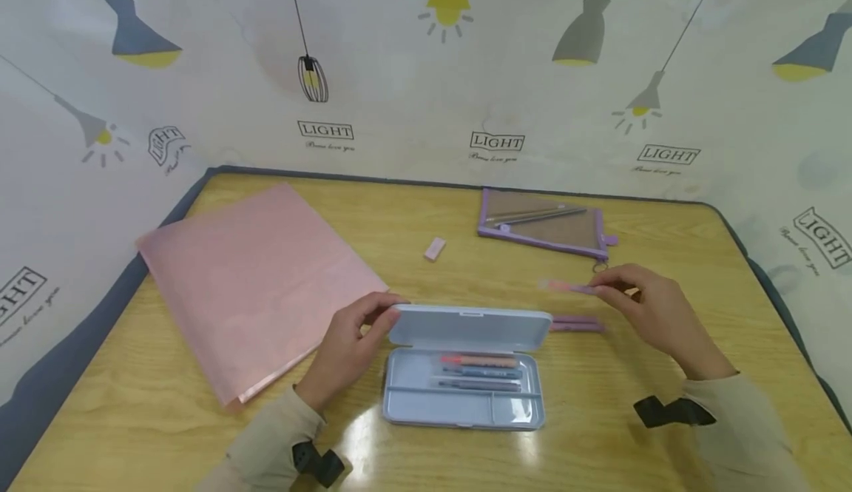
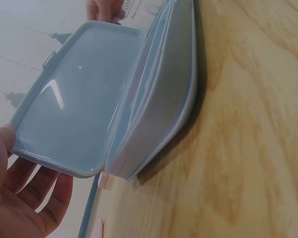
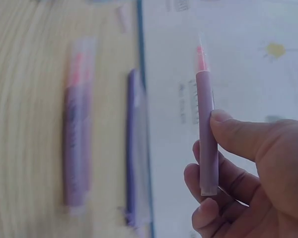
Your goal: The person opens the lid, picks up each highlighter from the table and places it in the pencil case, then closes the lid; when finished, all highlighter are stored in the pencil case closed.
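The right hand [image 1: 655, 314] pinches a purple highlighter [image 1: 566, 287] between thumb and fingers, holding it just above the worktop [image 1: 665, 447], to the right of and a little beyond the open pencil case [image 1: 466, 373]. In the right wrist view the highlighter [image 3: 206, 124] stands clear of the surface, its pink tip under a clear cap (the rest of that view is blurred). The left hand [image 1: 353, 344] grips the left end of the case's raised lid [image 1: 469, 328], fingers curled over its edge; the left wrist view shows the lid [image 2: 74, 104] tilted up from the tray, with fingertips [image 2: 20, 173] behind it. Inside the tray lie several pens [image 1: 481, 371], side by side in the far compartment.

Another purple pen [image 1: 577, 324] lies flat on the worktop just right of the lid, below the held highlighter. Farther back on the right sits a purple-edged mesh pouch [image 1: 542, 223] with pencils inside. A small pink eraser [image 1: 435, 248] lies near the middle, and a large pink folder [image 1: 256, 285] covers the left side.
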Demonstrator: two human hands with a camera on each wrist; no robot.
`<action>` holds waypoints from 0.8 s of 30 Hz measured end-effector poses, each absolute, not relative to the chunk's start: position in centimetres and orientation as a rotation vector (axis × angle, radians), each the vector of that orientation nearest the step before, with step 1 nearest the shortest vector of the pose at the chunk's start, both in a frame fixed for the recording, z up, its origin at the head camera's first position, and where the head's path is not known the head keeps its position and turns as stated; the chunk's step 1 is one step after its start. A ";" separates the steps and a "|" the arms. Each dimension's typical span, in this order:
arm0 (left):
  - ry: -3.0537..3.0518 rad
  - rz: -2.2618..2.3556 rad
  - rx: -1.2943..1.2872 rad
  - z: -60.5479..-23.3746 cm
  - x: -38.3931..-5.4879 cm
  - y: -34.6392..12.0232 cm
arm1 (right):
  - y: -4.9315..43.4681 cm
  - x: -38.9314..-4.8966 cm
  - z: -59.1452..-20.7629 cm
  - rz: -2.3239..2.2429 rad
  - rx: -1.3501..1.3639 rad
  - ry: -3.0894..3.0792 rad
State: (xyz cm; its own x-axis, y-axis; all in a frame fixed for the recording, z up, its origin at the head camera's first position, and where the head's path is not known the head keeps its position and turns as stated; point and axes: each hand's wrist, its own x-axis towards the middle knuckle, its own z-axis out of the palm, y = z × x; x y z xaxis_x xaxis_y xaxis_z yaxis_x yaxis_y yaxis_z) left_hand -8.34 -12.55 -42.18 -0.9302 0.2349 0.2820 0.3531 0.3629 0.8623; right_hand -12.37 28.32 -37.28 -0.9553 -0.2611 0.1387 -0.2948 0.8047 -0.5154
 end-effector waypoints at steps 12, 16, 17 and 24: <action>-2.502 -1.610 -0.548 -42.0 -8.5 -12.6 | 21.9 -6.4 -34.8 0.722 0.814 -2.612; -2.505 -1.609 -0.541 -41.8 -8.5 -12.5 | 19.8 -5.2 -36.4 0.626 0.898 -2.612; -2.507 -1.609 -0.540 -41.8 -8.5 -12.5 | 19.3 -5.1 -36.9 0.603 0.906 -2.630; -2.528 -1.620 -0.520 -41.9 -8.3 -12.5 | 16.6 -4.5 -39.7 0.580 0.810 -2.823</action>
